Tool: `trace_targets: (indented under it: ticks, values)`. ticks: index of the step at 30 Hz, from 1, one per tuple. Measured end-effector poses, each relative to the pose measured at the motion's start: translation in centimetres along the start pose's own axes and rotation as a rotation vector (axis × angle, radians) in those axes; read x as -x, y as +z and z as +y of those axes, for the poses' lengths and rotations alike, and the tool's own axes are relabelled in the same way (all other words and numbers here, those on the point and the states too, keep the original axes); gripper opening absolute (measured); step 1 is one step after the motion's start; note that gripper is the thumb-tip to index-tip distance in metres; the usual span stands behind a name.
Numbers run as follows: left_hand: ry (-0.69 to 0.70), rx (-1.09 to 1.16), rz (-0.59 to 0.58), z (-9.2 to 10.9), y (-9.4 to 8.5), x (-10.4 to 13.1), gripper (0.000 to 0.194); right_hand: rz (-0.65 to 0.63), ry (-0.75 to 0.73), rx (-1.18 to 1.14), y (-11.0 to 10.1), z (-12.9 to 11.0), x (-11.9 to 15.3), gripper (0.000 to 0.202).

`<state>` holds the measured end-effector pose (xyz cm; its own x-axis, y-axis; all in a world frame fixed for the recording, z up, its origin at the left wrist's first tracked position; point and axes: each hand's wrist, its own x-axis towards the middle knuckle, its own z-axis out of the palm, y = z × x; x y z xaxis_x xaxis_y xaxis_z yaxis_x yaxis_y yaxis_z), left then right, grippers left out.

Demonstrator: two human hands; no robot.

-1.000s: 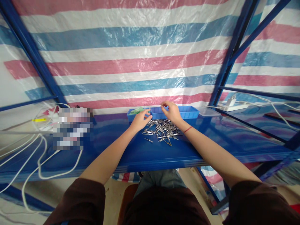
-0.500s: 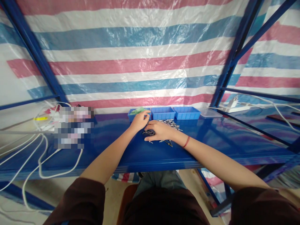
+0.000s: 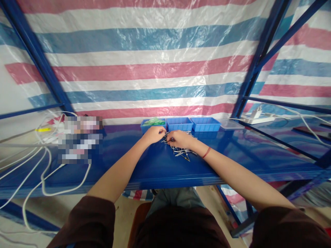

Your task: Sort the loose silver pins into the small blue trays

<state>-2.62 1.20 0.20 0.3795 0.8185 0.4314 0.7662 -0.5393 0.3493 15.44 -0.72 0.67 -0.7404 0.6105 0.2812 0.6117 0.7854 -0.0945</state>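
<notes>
A loose pile of thin metal pins (image 3: 183, 151), resembling rivets or nails, lies on the blue tabletop (image 3: 155, 168). My right hand (image 3: 181, 139) is over the pile's upper left part, thumb and fingers curled into a pinch. Whatever it grips is too small to make out. To its left, my left hand (image 3: 154, 134) is in front of the left blue bin, fingertips pinched together beside the pile's edge; what they hold is hidden. Green plastic wrapping (image 3: 155, 121) sits in the left bin (image 3: 146, 128).
A middle blue bin (image 3: 179, 126) and a right blue bin (image 3: 206, 126) continue the row. Further right are a clear plastic lid (image 3: 232, 124) and a white power strip (image 3: 261, 119). White cables (image 3: 49, 172) and a blurred-out area occupy the left side.
My right hand has risen slightly and drawn its spread fingers into a pinch, uncovering more pins below. My left hand has come down from the left bin's rim toward the pile.
</notes>
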Motion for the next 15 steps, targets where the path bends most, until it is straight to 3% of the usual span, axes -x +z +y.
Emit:
trace_targets:
  ticks: [4, 6, 15]
  values:
    - [-0.005, 0.043, -0.273, -0.2, -0.5, 0.5, 0.019, -0.041, 0.045, -0.004, -0.3, 0.6, 0.1, 0.019]
    - [-0.002, 0.089, -0.354, -0.1, -0.4, 0.6, 0.02, -0.047, 0.058, 0.011, -0.4, 0.7, 0.2, 0.02]
    - [0.146, -0.071, -0.237, 0.1, 1.1, 0.4, 0.02, -0.021, 0.144, 0.157, -0.6, -0.1, 0.4, 0.016]
